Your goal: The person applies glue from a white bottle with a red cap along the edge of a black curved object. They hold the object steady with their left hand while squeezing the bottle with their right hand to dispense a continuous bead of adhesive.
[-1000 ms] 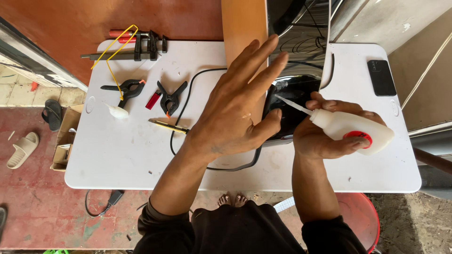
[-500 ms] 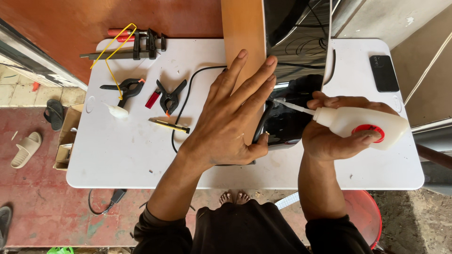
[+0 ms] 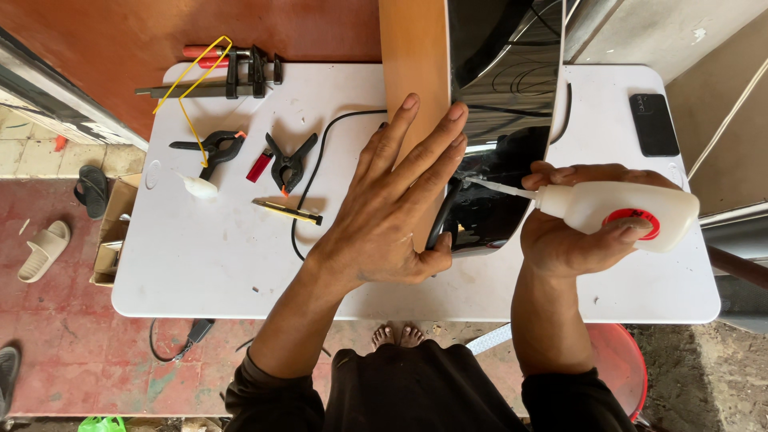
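We count one white table (image 3: 240,264) carrying two black spring clamps (image 3: 214,147) (image 3: 290,160), one long bar clamp (image 3: 232,76), one yellow-handled knife (image 3: 286,211) and one dark phone (image 3: 654,124). We also count one white glue bottle (image 3: 616,212), one black cable (image 3: 316,168) and one upright wooden board (image 3: 414,56). On the floor we see three sandals (image 3: 44,250) (image 3: 92,192) (image 3: 8,376) and one cardboard box (image 3: 108,236).

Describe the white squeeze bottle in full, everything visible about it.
The squeeze bottle is white, soft-looking plastic, with a round red mark on its side and a long, thin white nozzle. It lies roughly level above the white table, nozzle pointing left, its tip at the edge of the glossy black piece. The right hand wraps it from below, thumb by the red mark. Contents cannot be seen.
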